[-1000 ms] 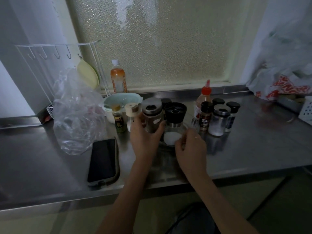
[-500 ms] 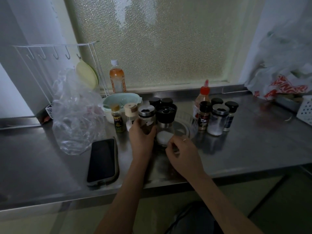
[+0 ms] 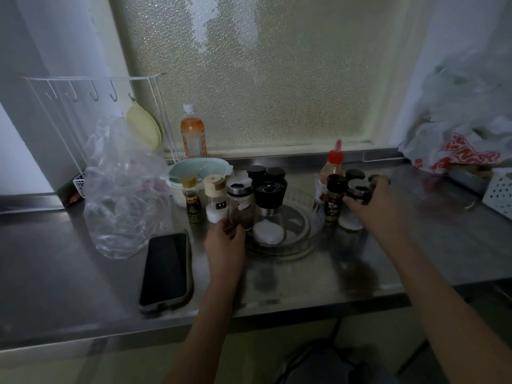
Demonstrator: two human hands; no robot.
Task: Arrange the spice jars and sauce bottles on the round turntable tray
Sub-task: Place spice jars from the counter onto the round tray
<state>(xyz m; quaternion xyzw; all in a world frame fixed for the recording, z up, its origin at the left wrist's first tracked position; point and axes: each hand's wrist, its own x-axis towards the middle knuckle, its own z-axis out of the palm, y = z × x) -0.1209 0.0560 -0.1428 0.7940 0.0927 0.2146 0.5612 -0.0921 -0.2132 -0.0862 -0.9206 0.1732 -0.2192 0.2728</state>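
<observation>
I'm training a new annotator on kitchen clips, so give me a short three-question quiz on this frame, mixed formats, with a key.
1. True or false: the phone lies on the turntable tray.
2. Multiple choice: the left hand is at the base of which item?
A. the brown spice jar
B. the red-capped sauce bottle
C. the orange drink bottle
3. Fill in: the right hand reaches over the group of jars that stands to the ____ of the tray.

Key: 1. false, it lies on the steel counter left of the tray; 2. A; 3. right
</observation>
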